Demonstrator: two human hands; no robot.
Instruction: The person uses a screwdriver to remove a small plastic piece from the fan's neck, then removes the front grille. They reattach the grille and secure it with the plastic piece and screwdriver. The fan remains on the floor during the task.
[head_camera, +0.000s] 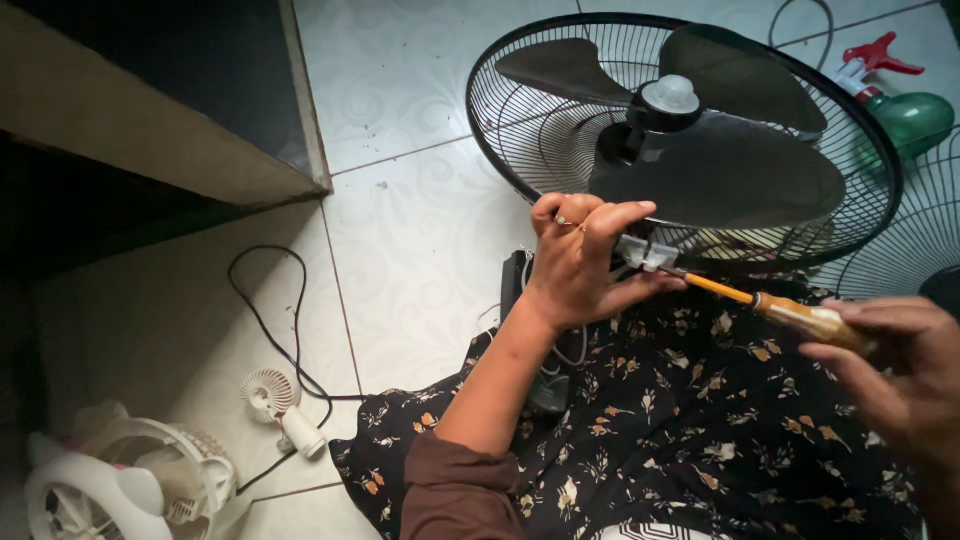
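A black fan (700, 150) lies on the floor with its rear wire guard and dark blades facing up. My left hand (580, 262) pinches a small clear plastic clip (645, 254) at the guard's near rim. My right hand (900, 365) grips a screwdriver (790, 312) with an amber handle and orange shaft. Its tip meets the clip. A ring shows on my left hand. My lap is covered by a black floral skirt (700, 430).
A green spray bottle (905, 110) with a red trigger stands at the far right, beside another wire guard (930, 230). A small white handheld fan (280, 405) and a white fan (130, 485) lie at the lower left. A black cord (270, 320) loops over the white tiles. A dark cabinet (150, 110) fills the upper left.
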